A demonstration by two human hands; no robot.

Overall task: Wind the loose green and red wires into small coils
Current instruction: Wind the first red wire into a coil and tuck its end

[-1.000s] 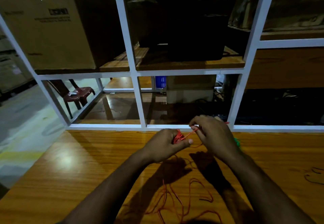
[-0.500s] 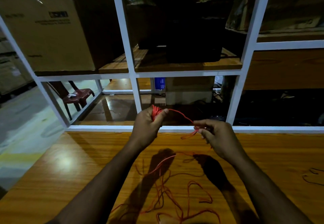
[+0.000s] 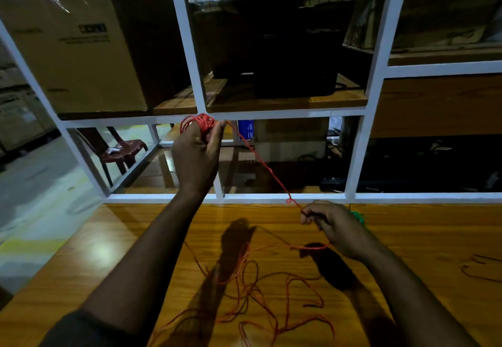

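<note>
My left hand (image 3: 196, 153) is raised above the table's far edge and grips a small coil of red wire (image 3: 199, 124) wound round its fingers. From the coil a taut strand of red wire (image 3: 260, 160) runs down and right to my right hand (image 3: 330, 224), which pinches it just over the wooden table (image 3: 81, 259). The loose rest of the red wire (image 3: 258, 292) lies in tangled loops on the table between my forearms. A bit of green wire (image 3: 359, 216) shows behind my right hand, mostly hidden by it.
A white metal rack (image 3: 376, 74) stands along the table's far edge, with a cardboard box (image 3: 73, 47) and dark boxes on its shelves. A maroon chair (image 3: 119, 151) sits on the floor at left. A thin dark wire (image 3: 478, 267) lies at the table's right.
My left hand has risen well above the table with the red coil, and my right hand has moved right and down, pulling the strand between them straight.
</note>
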